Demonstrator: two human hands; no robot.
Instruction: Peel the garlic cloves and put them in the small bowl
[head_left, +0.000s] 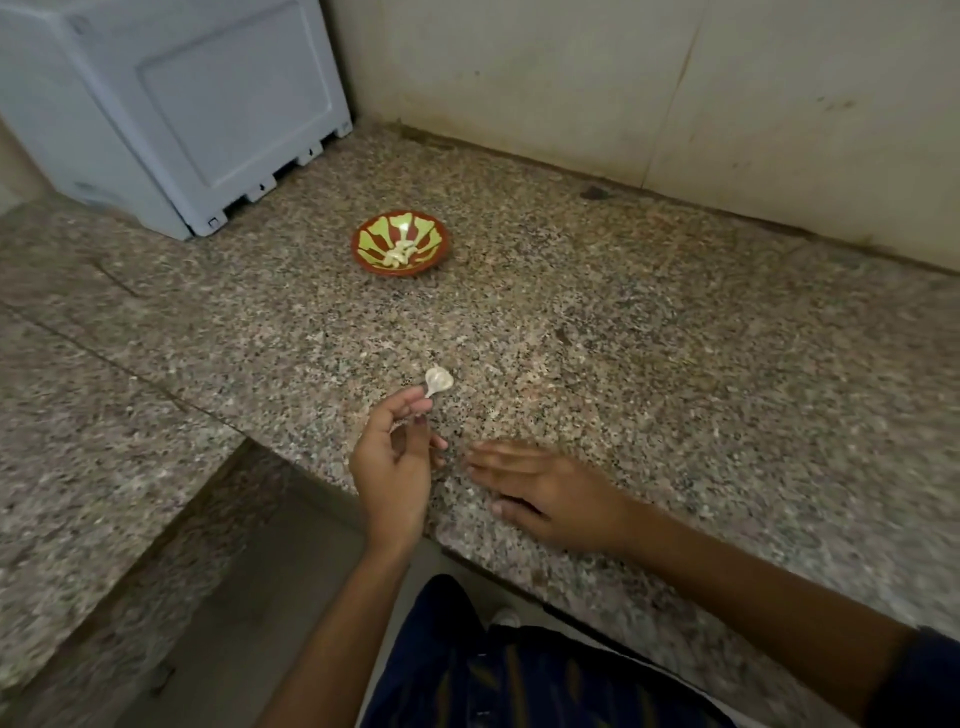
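Big granite counter (649, 364) with a grey plastic box (171, 104) parked in the back left corner. Out in the middle sits the bowl (400, 242), red with green petals, and it's already got a little heap of peeled cloves (401, 252) at the bottom, so I'd say a good chunk is done. Right hand (550, 493) is just lying flat on the counter, fingers straight, holding nothing. Left hand (397, 462) is pinching a garlic piece (438, 382) by its tip, well short of the bowl. Can't tell if it's a clove or just skin. No other unpeeled cloves in sight.
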